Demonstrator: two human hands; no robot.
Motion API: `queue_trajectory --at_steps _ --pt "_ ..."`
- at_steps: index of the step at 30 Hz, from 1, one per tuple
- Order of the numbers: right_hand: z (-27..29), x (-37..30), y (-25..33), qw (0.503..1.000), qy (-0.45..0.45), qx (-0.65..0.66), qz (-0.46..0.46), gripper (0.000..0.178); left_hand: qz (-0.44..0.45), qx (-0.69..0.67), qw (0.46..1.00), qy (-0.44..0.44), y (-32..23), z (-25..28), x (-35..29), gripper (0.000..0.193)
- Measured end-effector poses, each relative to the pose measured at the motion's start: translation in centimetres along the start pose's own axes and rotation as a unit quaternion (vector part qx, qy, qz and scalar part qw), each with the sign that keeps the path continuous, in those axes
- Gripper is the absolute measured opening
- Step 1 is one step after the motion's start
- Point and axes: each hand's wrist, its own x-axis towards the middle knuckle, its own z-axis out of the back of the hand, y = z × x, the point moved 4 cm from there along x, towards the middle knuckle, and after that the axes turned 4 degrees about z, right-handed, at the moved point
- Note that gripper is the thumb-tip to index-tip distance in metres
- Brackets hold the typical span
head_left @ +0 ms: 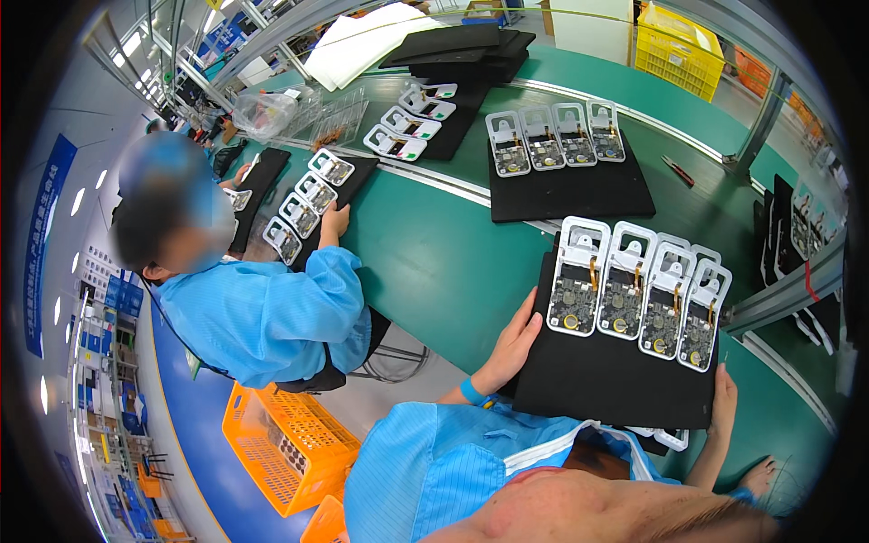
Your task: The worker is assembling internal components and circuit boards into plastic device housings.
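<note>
One black foam board [615, 385] spans both grips: the left hand [518, 338] clasps its left edge; just rightward, four white-framed circuit units [625, 294] lie side by side on it, long axes running toward its far edge; the right hand [724, 400] clasps the right edge.

Frames [621, 299] on board [615, 385], board between hands [513, 346]
</note>
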Motion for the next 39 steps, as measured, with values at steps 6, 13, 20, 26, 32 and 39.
queue_trajectory --at_steps 6,13,20,26,32,39 --pt "0.6 0.8 -1.7 0.997 -0.025 -0.051 0.054 0.035 -0.036 0.097 0.995 -0.014 0.5 0.5 0.3 0.053" --pt "-0.2 0.5 -1.5 0.992 -0.018 -0.046 0.114 0.034 -0.052 0.132 0.990 -0.014 0.2 0.4 0.8 0.052" --pt "0.2 0.1 -1.4 0.989 -0.044 -0.076 0.117 0.037 -0.034 0.125 0.992 -0.016 0.5 0.3 1.3 0.052" --pt "-0.1 1.2 -1.5 0.983 -0.066 -0.092 0.141 0.038 -0.040 0.122 0.991 -0.033 0.9 0.8 1.4 0.053" --pt "-1.2 0.4 -0.7 0.995 -0.057 -0.032 0.082 0.036 -0.040 0.083 0.995 -0.023 0.4 0.3 1.7 0.052" --pt "-0.6 0.0 -0.8 0.996 -0.072 -0.030 0.051 0.038 0.022 -0.057 0.998 0.002 1.6 1.1 1.4 0.053"
